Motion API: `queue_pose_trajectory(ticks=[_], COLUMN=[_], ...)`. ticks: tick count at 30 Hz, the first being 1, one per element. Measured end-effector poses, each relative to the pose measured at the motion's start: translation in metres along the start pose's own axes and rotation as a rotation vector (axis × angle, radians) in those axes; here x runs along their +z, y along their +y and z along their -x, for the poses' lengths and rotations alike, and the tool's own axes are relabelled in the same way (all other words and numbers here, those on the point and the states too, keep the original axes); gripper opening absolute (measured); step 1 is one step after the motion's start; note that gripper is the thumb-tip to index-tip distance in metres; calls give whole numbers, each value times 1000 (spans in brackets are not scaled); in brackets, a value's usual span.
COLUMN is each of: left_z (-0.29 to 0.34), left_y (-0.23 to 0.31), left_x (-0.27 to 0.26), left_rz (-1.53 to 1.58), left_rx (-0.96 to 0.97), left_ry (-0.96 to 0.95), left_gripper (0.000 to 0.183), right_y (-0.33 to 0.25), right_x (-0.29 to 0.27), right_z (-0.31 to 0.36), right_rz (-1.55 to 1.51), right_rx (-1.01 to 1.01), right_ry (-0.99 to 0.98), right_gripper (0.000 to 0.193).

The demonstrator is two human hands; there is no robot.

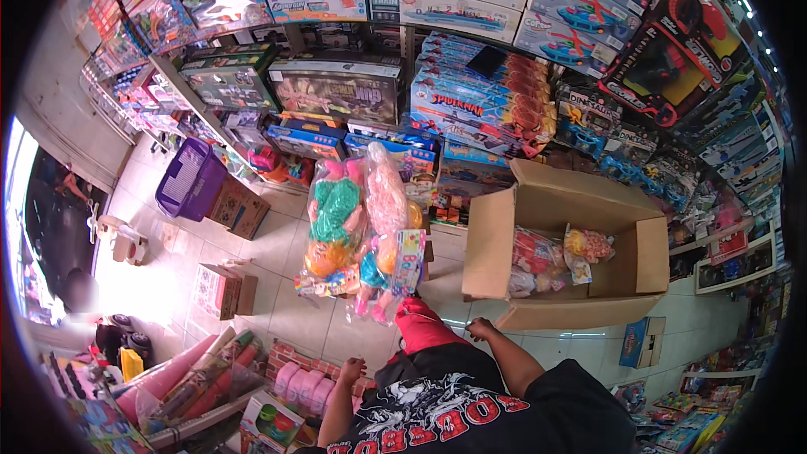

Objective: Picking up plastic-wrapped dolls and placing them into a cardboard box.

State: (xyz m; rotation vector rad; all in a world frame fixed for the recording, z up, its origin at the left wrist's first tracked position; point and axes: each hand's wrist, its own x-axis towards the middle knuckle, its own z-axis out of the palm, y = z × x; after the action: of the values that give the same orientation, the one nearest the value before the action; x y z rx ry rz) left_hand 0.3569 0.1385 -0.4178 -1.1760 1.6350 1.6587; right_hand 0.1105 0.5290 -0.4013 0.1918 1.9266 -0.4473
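My left hand [353, 369] hangs beside my body with its fingers loosely bent and nothing in it. My right hand [480, 329] is likewise bare, fingers slightly curled, near the front of the large cardboard box [639, 254]. Ahead of me, bagged dolls are piled up: one in a green outfit [334, 210] lies on the left, and beside it is a pink one [387, 202]. A doll in blue [372, 273] lies at the near end. Clear plastic wraps them, and what supports them is mostly hidden. Inside the open box are more bagged dolls [538, 256]. Neither hand touches the dolls.
Shelves packed with boxed toys [483, 101] rise ahead. On the tiled floor to the left stand a purple basket [187, 176] and small cartons [225, 292]. A blue box [641, 342] lies at the right. Wrapped rolls [197, 382] are at the lower left.
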Motion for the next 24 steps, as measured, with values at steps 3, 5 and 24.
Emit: queue_pose_trajectory(ticks=[3,5,24], left_z=[-11,-19,2], left_y=[35,56,399], left_x=[-28,-52,-137], left_rz=[-12,-25,-99], left_rx=[-10,-27,1096], left_ry=[41,41,442], left_gripper=[34,34,20], right_y=[-38,-58,-248], right_x=[4,8,-48], right_z=[-16,-27,41], right_rz=[-42,-90,-1251], right_rx=[-71,-107,-442], right_ry=[7,45,571], right_gripper=[36,39,41])
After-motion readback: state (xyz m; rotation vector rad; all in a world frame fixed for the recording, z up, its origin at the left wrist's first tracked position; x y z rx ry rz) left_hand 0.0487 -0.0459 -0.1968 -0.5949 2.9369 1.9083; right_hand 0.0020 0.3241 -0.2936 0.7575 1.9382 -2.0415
